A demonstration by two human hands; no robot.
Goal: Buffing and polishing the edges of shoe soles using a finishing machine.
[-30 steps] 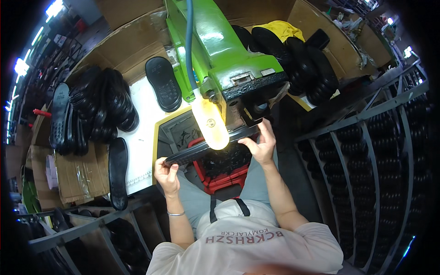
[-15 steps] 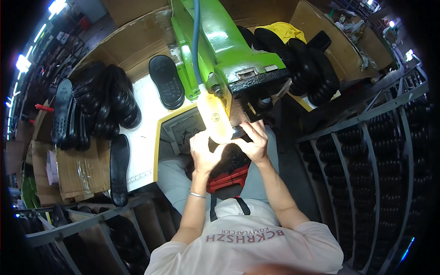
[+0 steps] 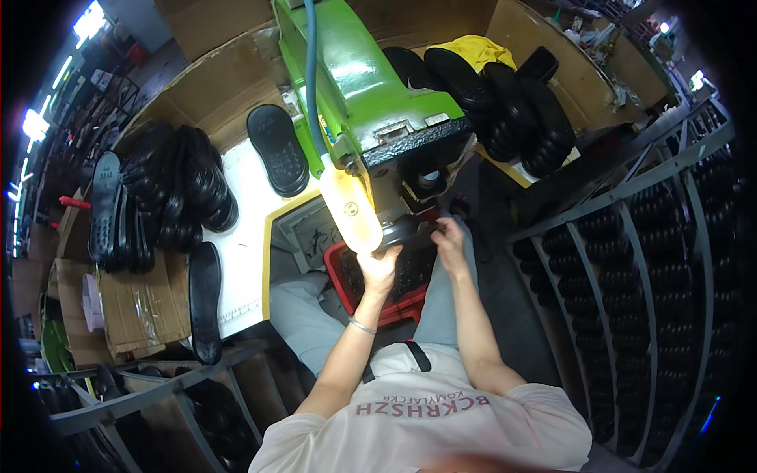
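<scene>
In front of the green machine (image 3: 378,87), my two hands hold a black shoe sole (image 3: 408,229) below its dark head. My left hand (image 3: 378,268) is closed on the sole's left end, its thumb lying along the near edge. At the other end, my right hand (image 3: 450,246) pinches the sole between thumb and fingers. A brightly lit yellow lamp or guard (image 3: 351,209) hangs just above my left hand and hides part of its fingers. The machine's head covers the sole's far side.
Black soles (image 3: 177,185) are piled on the white-topped table (image 3: 244,260) at left, with single soles nearby. More soles (image 3: 512,110) and a yellow cloth (image 3: 473,52) lie at far right. A red crate (image 3: 341,276) sits between my legs. Loaded racks (image 3: 631,276) flank me.
My right hand has shifted right, away from the machine's head, and the sole shows more. My left hand has moved right and slightly down. The red crate is more visible.
</scene>
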